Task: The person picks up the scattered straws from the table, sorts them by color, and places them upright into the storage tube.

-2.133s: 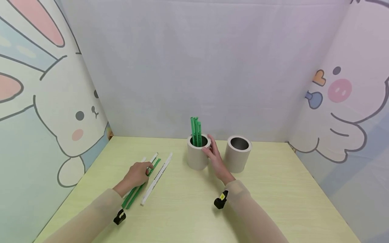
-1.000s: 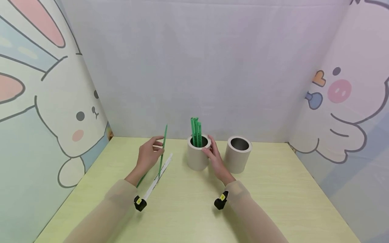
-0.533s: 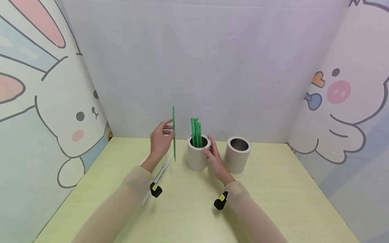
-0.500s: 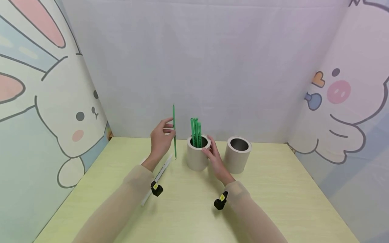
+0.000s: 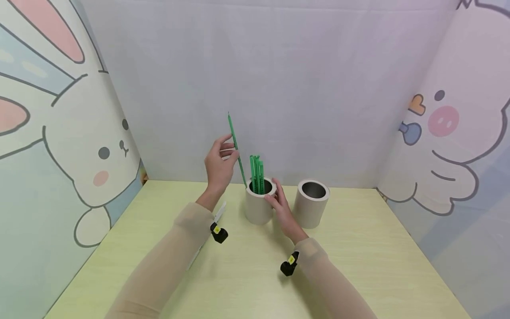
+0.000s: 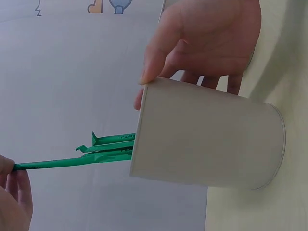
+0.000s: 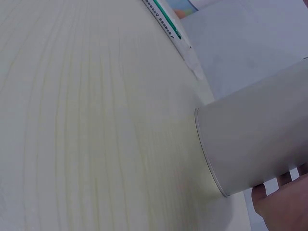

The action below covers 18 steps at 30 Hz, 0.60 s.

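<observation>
My left hand (image 5: 220, 164) pinches a thin green wrapped straw (image 5: 232, 127) between thumb and fingers. That straw slants, its lower end at the left rim of a beige cylindrical cup (image 5: 258, 210); whether the tip is inside I cannot tell. Several green wrapped straws (image 5: 256, 173) stand in this cup, their crumpled ends showing in the left wrist view. Around the cup's right side, my right hand (image 5: 284, 215) grips it, thumb at the rim and fingers behind (image 6: 207, 43). In the right wrist view the cup's wall (image 7: 255, 134) hides part of that hand.
A second beige cup (image 5: 311, 208) stands just right of my right hand, its dark inside showing no straws. On the table (image 5: 247, 274), a white printed wrapped straw (image 5: 220, 212) lies partly under my left forearm. The right wrist view shows a green straw (image 7: 166, 18) lying there too.
My left hand has lifted a green straw off the table, turned it upright and carried it up and right to the cup's rim. My right hand keeps its place on the cup.
</observation>
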Each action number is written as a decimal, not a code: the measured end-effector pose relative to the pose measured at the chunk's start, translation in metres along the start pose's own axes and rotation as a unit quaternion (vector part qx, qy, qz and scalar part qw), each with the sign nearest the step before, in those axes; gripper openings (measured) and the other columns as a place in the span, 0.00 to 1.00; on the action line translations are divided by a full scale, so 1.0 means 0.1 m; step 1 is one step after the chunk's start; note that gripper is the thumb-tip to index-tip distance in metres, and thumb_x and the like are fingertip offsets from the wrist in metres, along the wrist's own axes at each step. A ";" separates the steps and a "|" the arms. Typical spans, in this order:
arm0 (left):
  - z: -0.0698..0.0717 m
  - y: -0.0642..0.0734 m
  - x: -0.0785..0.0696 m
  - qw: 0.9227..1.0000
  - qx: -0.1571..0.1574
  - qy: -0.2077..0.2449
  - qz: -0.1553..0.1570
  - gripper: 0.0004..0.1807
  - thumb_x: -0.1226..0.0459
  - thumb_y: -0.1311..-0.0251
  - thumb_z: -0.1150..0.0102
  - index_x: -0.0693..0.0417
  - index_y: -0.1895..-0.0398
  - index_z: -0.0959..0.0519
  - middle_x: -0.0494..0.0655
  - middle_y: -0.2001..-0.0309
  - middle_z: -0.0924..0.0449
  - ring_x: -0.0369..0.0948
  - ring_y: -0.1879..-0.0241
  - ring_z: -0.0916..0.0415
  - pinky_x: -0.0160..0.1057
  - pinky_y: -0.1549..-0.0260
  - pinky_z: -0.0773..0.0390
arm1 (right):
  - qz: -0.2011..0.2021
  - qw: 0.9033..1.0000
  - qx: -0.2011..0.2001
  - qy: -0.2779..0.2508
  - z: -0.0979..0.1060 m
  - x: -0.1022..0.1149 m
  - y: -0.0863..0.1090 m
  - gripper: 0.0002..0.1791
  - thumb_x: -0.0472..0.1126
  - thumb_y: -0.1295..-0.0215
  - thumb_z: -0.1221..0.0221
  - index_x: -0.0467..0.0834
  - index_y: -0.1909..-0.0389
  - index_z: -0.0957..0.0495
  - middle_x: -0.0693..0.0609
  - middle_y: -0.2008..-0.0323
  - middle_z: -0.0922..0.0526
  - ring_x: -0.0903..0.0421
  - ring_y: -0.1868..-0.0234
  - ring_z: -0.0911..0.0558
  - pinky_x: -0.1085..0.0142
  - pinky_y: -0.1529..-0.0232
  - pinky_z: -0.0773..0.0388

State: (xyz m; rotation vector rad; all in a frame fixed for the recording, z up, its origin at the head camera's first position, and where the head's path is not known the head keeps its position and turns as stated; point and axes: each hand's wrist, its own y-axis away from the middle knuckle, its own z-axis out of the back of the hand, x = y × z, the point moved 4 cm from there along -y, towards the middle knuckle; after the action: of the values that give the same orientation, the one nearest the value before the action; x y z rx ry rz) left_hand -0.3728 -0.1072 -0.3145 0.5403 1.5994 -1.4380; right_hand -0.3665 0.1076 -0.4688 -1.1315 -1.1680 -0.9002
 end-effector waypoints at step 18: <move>-0.26 0.13 0.21 1.000 0.003 0.015 0.023 0.26 0.66 0.28 0.34 0.41 0.29 0.23 0.46 0.46 0.17 0.42 0.47 0.16 0.43 0.44 0.15 | 0.000 1.000 -0.002 0.003 0.01 0.01 0.01 0.38 0.53 0.17 0.49 0.62 0.14 0.55 0.47 0.18 0.43 0.45 0.21 0.42 0.42 0.24 0.45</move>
State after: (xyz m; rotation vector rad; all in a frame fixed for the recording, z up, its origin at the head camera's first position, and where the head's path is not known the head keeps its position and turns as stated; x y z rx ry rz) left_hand -0.3815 -0.0843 -0.3408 0.6022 1.5964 -1.4075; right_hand -0.3655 0.1087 -0.4677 -1.1310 -1.1611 -0.9059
